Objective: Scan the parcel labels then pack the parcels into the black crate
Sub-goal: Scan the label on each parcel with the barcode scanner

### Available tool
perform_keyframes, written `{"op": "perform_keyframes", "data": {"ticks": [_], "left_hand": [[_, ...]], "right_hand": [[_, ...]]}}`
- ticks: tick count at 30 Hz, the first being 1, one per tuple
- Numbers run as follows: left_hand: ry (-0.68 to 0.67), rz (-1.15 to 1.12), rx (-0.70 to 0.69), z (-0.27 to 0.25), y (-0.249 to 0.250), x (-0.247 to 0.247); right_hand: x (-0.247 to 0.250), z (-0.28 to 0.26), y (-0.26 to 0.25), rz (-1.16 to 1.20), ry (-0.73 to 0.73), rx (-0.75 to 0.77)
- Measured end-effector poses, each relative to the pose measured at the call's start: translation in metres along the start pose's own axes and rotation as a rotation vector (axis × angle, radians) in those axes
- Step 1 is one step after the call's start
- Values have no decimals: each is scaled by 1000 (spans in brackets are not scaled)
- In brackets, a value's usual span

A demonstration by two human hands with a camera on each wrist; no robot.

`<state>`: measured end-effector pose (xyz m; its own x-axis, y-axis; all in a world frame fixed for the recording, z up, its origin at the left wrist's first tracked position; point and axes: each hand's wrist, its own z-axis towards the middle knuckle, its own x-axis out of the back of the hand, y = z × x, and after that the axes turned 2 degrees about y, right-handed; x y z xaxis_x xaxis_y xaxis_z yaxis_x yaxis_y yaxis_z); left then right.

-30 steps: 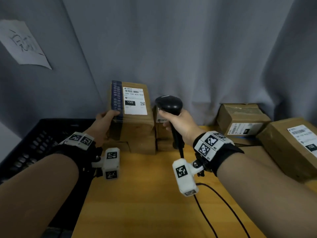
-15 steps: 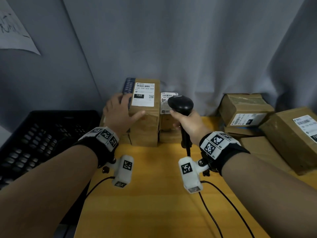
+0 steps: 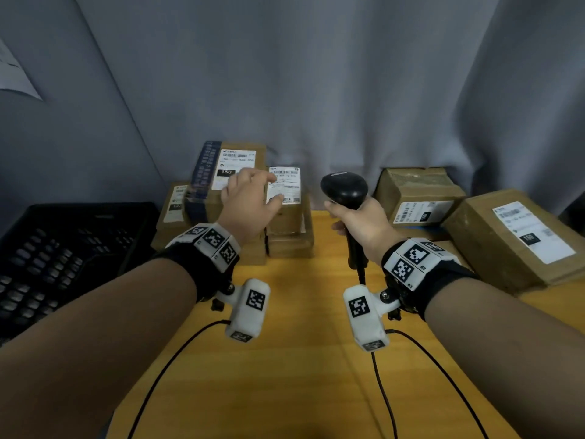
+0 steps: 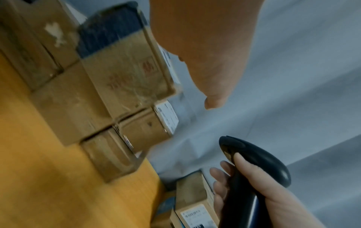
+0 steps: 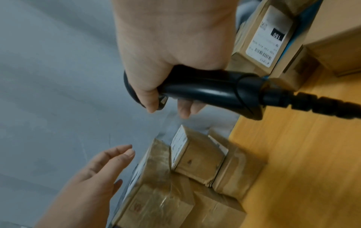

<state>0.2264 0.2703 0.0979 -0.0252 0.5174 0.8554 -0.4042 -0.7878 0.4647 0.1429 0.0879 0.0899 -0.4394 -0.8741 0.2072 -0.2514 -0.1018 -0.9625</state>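
Observation:
My right hand (image 3: 359, 221) grips the handle of a black barcode scanner (image 3: 344, 188), head up, right of a stack of brown parcels at the back of the wooden table (image 3: 300, 369). A tall parcel with blue tape and a "150" label (image 3: 221, 166) stands on that stack, and a smaller labelled parcel (image 3: 286, 198) sits next to it. With fingers spread and holding nothing, my left hand (image 3: 253, 198) hovers over both. The right wrist view shows the left hand (image 5: 101, 174) just above the parcel tops. The black crate (image 3: 63, 248) stands at the left, beside the table.
Two more labelled parcels lie at the right back, one (image 3: 418, 201) by the curtain and a larger one (image 3: 519, 239) near the table's right edge. Black cables (image 3: 389, 394) trail over the near part of the table. A grey curtain (image 3: 316, 90) closes off the back.
My left hand set the blue-taped parcel on the stack, let go of it and moved right towards the smaller parcel. The right hand keeps hold of the scanner.

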Motion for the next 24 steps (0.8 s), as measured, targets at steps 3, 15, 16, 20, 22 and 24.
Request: {"op": "perform_keyframes", "data": {"ticks": [3, 15, 16, 20, 22, 24], "left_hand": [[-91, -56, 13, -5, 30, -17], [-284, -205, 91, -22, 213, -138], [-300, -237, 124, -25, 227, -150], [-367, -380, 243, -37, 267, -185], [-376, -443, 274, -41, 285, -195], [-422, -479, 307, -42, 301, -204]], "right_hand": [[39, 3, 6, -106, 34, 12], [277, 16, 46, -506, 219, 52], [298, 17, 49, -544, 234, 61], [366, 19, 59, -712, 252, 74], [394, 29, 72, -753, 255, 59], [419, 44, 89, -787, 215, -15]]}}
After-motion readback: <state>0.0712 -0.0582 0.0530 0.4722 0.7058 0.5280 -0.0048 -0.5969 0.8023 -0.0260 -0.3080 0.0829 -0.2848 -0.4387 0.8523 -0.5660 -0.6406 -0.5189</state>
